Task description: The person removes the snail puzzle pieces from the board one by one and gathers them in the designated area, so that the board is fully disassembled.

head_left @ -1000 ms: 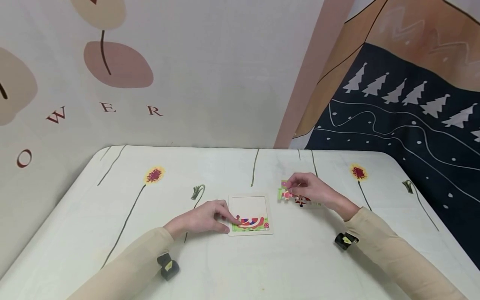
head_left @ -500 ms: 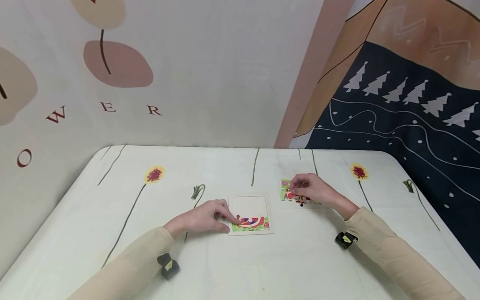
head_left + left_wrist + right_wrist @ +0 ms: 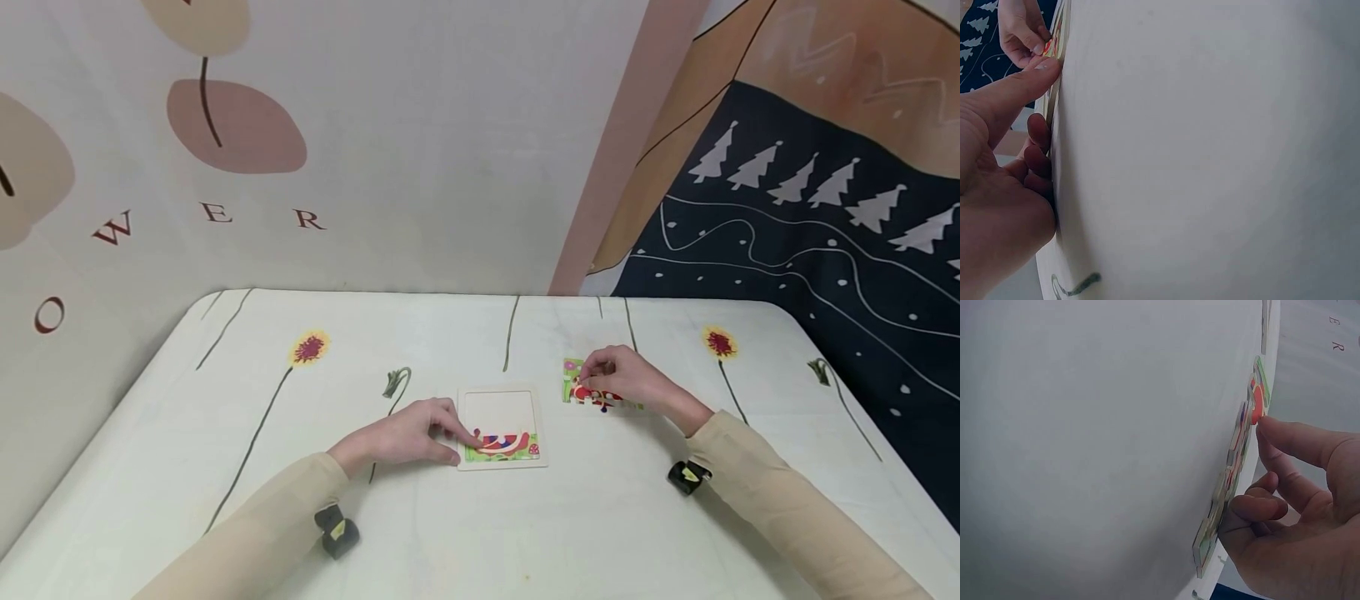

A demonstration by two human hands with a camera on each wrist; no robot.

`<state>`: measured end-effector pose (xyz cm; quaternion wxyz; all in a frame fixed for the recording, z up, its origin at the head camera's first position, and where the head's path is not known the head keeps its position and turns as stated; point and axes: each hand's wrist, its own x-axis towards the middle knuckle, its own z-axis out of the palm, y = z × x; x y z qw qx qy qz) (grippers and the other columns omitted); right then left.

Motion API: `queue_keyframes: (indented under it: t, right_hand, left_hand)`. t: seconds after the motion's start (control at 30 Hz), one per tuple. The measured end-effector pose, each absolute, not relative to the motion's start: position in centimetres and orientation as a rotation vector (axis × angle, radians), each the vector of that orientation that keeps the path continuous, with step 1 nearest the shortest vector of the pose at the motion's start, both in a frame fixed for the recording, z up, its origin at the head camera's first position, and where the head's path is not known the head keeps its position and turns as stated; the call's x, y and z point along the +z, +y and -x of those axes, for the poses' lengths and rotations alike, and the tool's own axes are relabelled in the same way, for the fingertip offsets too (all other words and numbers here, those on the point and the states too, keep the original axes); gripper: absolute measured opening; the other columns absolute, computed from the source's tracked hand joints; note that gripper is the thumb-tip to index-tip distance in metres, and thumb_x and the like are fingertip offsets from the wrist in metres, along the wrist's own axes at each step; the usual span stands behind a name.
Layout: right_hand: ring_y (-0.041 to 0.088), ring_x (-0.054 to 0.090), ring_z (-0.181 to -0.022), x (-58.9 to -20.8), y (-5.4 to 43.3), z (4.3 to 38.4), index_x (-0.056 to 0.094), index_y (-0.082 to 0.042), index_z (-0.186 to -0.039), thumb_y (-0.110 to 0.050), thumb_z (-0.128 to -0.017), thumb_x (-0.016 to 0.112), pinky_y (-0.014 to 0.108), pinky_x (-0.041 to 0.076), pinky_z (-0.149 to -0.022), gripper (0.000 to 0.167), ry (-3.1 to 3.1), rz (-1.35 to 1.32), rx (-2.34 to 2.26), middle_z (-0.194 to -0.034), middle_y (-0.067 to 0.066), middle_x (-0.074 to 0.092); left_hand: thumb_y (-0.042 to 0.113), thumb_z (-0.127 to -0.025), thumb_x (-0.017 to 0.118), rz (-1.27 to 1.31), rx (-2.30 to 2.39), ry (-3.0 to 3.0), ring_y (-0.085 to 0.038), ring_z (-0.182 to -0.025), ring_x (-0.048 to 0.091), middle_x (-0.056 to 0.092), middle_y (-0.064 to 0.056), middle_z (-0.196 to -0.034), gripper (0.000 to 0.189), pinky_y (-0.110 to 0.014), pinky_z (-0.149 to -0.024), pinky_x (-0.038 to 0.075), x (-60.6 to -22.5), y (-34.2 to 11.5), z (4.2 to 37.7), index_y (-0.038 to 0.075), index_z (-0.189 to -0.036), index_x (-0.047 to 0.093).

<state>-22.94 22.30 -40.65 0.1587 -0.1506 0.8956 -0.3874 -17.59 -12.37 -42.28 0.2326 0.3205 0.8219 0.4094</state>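
Note:
A pale square puzzle tray [image 3: 502,469] lies flat near the middle of the table, its lower part filled with a picture strip [image 3: 504,447] in red, blue and green. My left hand [image 3: 408,433] rests at the tray's lower left, index finger extended onto the strip and thumb by the corner. To the right lies a cluster of colourful jigsaw pieces [image 3: 573,369], partly covered by my right hand [image 3: 626,379]. In the right wrist view, its thumb and index finger pinch a red and green jigsaw piece [image 3: 1258,403] at the cluster's end; the other fingers are curled.
A white cloth with printed flowers [image 3: 310,348] covers the table [image 3: 420,542]. Behind it hangs a pale printed wall cloth [image 3: 420,167], with a dark tree-patterned cloth [image 3: 795,242] at the right. Small black devices [image 3: 339,533] sit at both wrists.
The right hand has shifted slightly right, and the pieces under its fingertips have slid right, closer to the rest of the cluster. The left hand and the tray stay put.

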Motion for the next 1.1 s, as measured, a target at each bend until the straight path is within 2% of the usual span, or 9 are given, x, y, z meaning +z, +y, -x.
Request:
queue_keyframes:
  t: [0.3, 0.53, 0.63, 0.9, 1.1]
  right_hand:
    - [0.02, 0.046, -0.071, -40.7, 22.1, 23.0, 0.068, -0.002, -0.09, -0.005, -0.089, 0.065, 0.033, 0.037, -0.061, 0.004, 2.575, 0.436, -1.087, -0.08, 0.003, 0.057]
    - [0.021, 0.048, -0.078, -40.7, 22.2, 22.8, 0.068, -0.003, -0.095, -0.01, -0.091, 0.066, 0.034, 0.039, -0.066, 0.008, 2.604, 0.431, -1.07, -0.088, 0.005, 0.059]
    - [0.021, 0.047, -0.079, -40.7, 22.2, 22.5, 0.069, -0.004, -0.094, -0.008, -0.09, 0.065, 0.035, 0.039, -0.068, 0.006, 2.628, 0.46, -1.069, -0.086, 0.004, 0.059]
    - [0.019, 0.044, -0.067, -40.6, 21.5, 21.3, 0.068, -0.004, -0.093, -0.002, -0.088, 0.064, 0.03, 0.037, -0.059, 0.007, 2.614, 0.556, -1.105, -0.079, 0.002, 0.052]
    - [0.018, 0.043, -0.068, -40.6, 21.1, 20.8, 0.068, -0.004, -0.091, -0.002, -0.088, 0.066, 0.027, 0.035, -0.058, 0.005, 2.589, 0.616, -1.14, -0.08, 0.002, 0.051]
  left_hand:
    - [0.007, -0.08, 0.076, -0.879, 1.131, 2.252, -0.016, -0.088, 0.046, 0.057, 0.003, -0.093, 0.026, -0.03, -0.078, 0.038, -42.1, -12.4, 17.5, 0.011, -0.105, 0.077]
    - [0.008, -0.081, 0.076, -0.859, 1.128, 2.252, -0.016, -0.088, 0.046, 0.057, 0.003, -0.093, 0.025, -0.031, -0.079, 0.038, -42.0, -12.4, 17.5, 0.013, -0.105, 0.077]
    - [0.008, -0.081, 0.076, -0.845, 1.119, 2.256, -0.016, -0.088, 0.047, 0.057, 0.003, -0.093, 0.024, -0.031, -0.079, 0.039, -41.9, -12.3, 17.4, 0.014, -0.105, 0.077]
    - [0.008, -0.082, 0.075, -0.832, 1.067, 2.273, -0.015, -0.083, 0.048, 0.056, 0.003, -0.085, 0.023, -0.03, -0.075, 0.04, -41.3, -11.7, 17.5, 0.015, -0.104, 0.077]
    - [0.007, -0.081, 0.074, -0.879, 1.048, 2.298, -0.014, -0.081, 0.049, 0.055, 0.004, -0.084, 0.023, -0.028, -0.075, 0.041, -40.7, -10.5, 17.5, 0.015, -0.102, 0.077]
